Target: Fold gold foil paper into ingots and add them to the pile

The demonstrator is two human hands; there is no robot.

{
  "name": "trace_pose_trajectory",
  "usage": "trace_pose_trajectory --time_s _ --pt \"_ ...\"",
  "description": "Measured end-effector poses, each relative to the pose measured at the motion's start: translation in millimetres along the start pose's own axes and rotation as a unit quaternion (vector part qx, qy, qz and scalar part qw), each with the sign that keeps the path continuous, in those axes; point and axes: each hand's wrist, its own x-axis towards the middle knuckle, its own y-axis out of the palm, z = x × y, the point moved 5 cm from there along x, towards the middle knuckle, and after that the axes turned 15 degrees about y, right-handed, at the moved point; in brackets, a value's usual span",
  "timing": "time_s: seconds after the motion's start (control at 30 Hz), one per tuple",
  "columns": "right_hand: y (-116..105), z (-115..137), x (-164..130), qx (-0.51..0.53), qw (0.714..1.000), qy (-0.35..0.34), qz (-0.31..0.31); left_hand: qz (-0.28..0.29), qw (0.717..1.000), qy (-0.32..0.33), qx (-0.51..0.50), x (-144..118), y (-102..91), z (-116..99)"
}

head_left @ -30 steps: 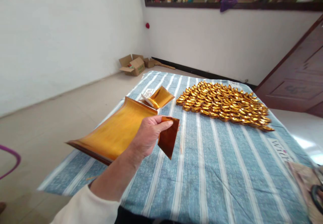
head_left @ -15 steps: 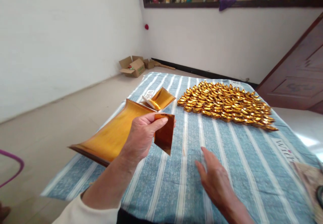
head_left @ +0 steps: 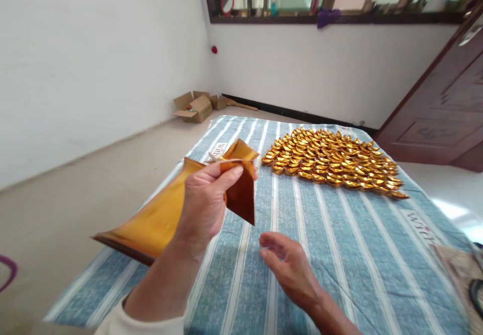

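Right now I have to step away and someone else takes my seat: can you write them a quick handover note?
Left hand: raised, pinching one gold foil sheet by its top edge.
Right hand: open, empty, low over the striped cloth, just below the sheet.
Stack of gold sheets: on the cloth's left side, edges curled.
Done: many folded gold ingots laid in rows at the far end.
Left: the held sheet is unfolded; the stack remains.

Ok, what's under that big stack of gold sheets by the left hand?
Under the gold sheet stack lies the striped cloth. The left hand, pinching a small gold sheet, covers its near corner, so anything beneath there is hidden.
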Motion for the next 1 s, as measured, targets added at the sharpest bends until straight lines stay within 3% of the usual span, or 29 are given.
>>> trace_pose_trajectory --time_s 0.07,0.17,0.3,0.37,0.43,0.53,0.63,0.73,0.8,0.87,1.0 --pt "-17.9 7.9 6.4 0.08 0.996 0.043 0.0 -0.008 0.998 -0.053 -0.028 -5.0 9.9 19.5" --pt "-41.6 25.3 17.8 0.149 0.988 0.043 0.018 0.006 0.993 -0.108 -0.048 -15.5 27.8 48.0" --pt "-62.1 36.5 31.3 0.119 0.992 0.021 0.039 0.03 0.99 -0.125 -0.06 -25.3 46.3 74.3" --pt "-74.8 38.8 36.3 0.038 0.999 -0.011 -0.017 0.051 0.989 -0.122 -0.066 -26.9 51.7 80.5" --pt "-90.0 44.9 37.8 -0.067 0.988 -0.097 -0.104 0.084 0.991 -0.099 -0.045 -26.2 52.9 81.2" --pt "-108.6 51.6 34.9 -0.222 0.917 -0.257 -0.212 0.169 0.984 -0.029 0.053 -25.1 47.9 78.8" --pt "-116.7 39.8 36.6 -0.356 0.842 -0.334 -0.229 0.281 0.939 0.069 0.185 -32.4 40.6 83.9" --pt "-116.6 16.1 37.7 -0.43 0.812 -0.346 -0.19 0.398 0.854 0.181 0.281 -53.0 37.9 98.4" --pt "-112.3 1.9 34.0 -0.454 0.811 -0.337 -0.15 0.455 0.801 0.232 0.311 -69.0 38.1 108.5" --pt "-107.0 -6.2 27.5 -0.46 0.819 -0.322 -0.119 0.485 0.768 0.248 0.337 -80.5 38.4 116.0" --pt "-94.8 -3.8 15.7 -0.429 0.842 -0.32 -0.074 0.485 0.75 0.245 0.377 -87.8 36.8 119.8"
